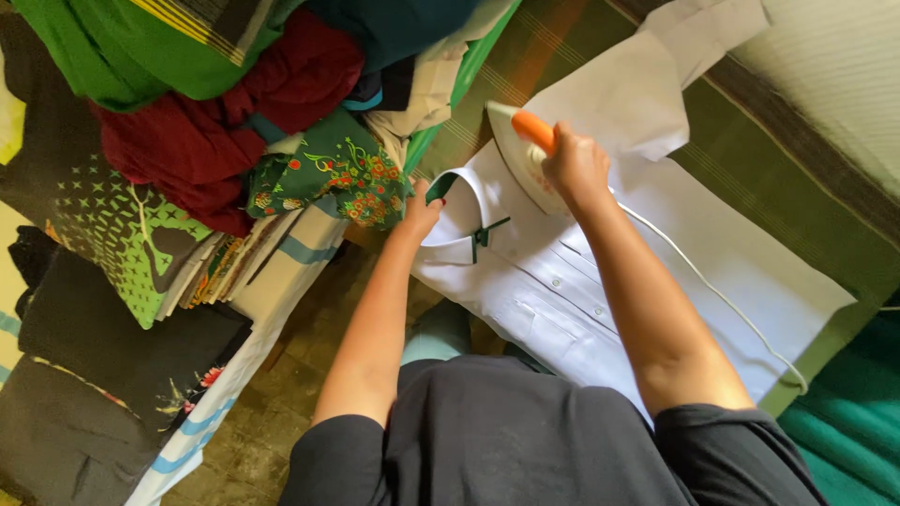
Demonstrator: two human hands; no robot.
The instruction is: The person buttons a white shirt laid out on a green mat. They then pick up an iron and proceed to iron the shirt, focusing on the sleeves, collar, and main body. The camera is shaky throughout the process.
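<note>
The right hand (pixel 574 164) is wrapped round the orange handle of the iron (pixel 525 159) — likely heavy and rigid, best gripped there. Under it lies the white shirt (pixel 562 281) (soft, light); the left hand (pixel 419 214) pinches its collar edge.

One white shirt (pixel 600 281) is lying spread out, with one iron (pixel 521 150) (orange handle, one white cord (pixel 712 290)) sitting on it. Beside the shirt's collar, one pile of folded clothes (pixel 216 141) is standing. Two hands are showing.
</note>
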